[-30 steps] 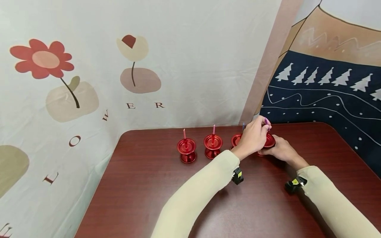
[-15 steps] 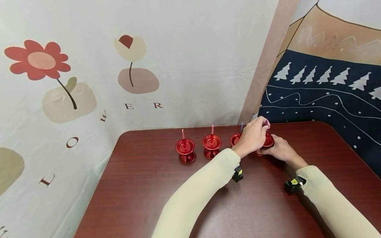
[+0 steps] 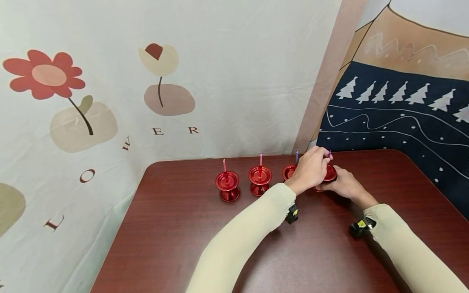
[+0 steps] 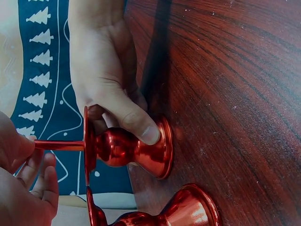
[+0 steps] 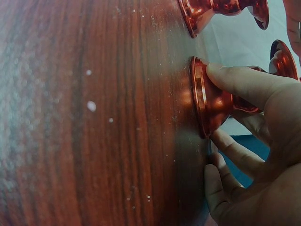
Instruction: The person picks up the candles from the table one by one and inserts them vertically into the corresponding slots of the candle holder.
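Note:
My left hand (image 3: 310, 167) pinches a thin purple candle (image 3: 329, 154) over the rightmost red metal candle holder (image 3: 331, 173). In the left wrist view, its fingertips are right at the top of the holder's slim red tube (image 4: 61, 145). The fingers hide most of the candle. My right hand (image 3: 347, 185) grips that holder from the right, thumb and fingers around its lower stem and flared base (image 5: 214, 101). The holder stands upright on the table. Just to its left is another red holder (image 3: 289, 171) with a blue candle (image 3: 297, 157), partly covered by my left hand.
Further left along the row stand two more red holders, one with a pinkish-purple candle (image 3: 261, 159) and one with a pink candle (image 3: 224, 165). They are on a dark red-brown wooden table (image 3: 176, 228). A printed cloth (image 3: 234, 81) hangs behind.
The purple candle has sunk lower, so less of it shows above my left fingers. My right hand keeps its grip on the holder. The head view has shifted slightly.

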Demonstrator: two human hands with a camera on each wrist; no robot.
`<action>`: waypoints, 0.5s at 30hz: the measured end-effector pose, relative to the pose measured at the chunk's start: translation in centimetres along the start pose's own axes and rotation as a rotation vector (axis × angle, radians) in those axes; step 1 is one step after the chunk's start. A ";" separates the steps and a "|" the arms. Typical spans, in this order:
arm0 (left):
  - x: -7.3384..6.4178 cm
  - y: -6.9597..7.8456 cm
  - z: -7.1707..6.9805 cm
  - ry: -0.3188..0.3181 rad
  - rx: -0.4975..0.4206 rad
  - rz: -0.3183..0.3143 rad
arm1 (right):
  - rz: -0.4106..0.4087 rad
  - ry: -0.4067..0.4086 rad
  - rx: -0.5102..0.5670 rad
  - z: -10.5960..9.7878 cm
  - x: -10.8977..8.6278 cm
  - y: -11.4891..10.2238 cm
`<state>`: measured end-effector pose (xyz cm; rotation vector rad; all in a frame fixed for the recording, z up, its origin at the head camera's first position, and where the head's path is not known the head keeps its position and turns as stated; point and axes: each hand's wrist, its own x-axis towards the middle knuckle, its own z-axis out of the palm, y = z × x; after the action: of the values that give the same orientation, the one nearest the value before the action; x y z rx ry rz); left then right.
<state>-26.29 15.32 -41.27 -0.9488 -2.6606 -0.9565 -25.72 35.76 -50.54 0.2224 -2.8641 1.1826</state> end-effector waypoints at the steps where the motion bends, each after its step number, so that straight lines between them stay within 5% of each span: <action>1: 0.0 0.0 0.0 -0.004 -0.002 -0.006 | 0.001 -0.007 0.011 -0.1 -0.1 -0.3; 15: 0.2 0.0 -0.1 0.009 -0.022 0.010 | -0.012 0.037 -0.005 0.3 0.0 0.4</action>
<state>-26.47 15.38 -41.05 -0.9591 -2.6414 -0.9877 -25.81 35.82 -51.03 0.2152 -2.8294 1.1651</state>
